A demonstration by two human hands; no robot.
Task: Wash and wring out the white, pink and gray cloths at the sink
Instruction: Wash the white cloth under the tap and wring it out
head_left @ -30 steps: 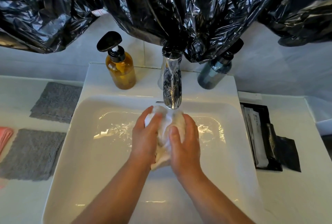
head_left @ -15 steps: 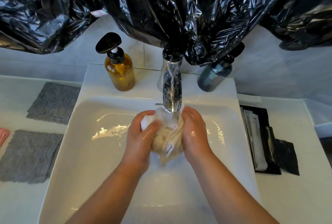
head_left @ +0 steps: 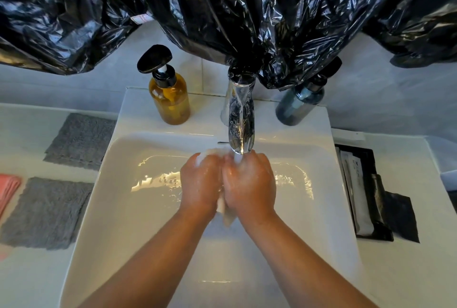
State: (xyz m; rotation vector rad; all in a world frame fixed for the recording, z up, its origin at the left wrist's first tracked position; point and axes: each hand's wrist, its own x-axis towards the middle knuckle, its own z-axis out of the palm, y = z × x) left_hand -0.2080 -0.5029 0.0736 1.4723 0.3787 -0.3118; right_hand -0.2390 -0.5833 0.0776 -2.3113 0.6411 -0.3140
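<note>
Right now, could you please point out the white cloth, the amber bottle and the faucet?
white cloth (head_left: 227, 216): head view, its hanging lower tail
amber bottle (head_left: 170, 103): head view, glass body
faucet (head_left: 241, 114): head view, chrome spout

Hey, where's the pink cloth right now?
In the head view, the pink cloth lies on the counter at the far left edge, partly cut off by the frame, just left of the nearer gray cloth.

Bright light, glints on wet sink (head_left: 108, 208) and black plastic (head_left: 222, 11), fisheye-bent edges
</note>
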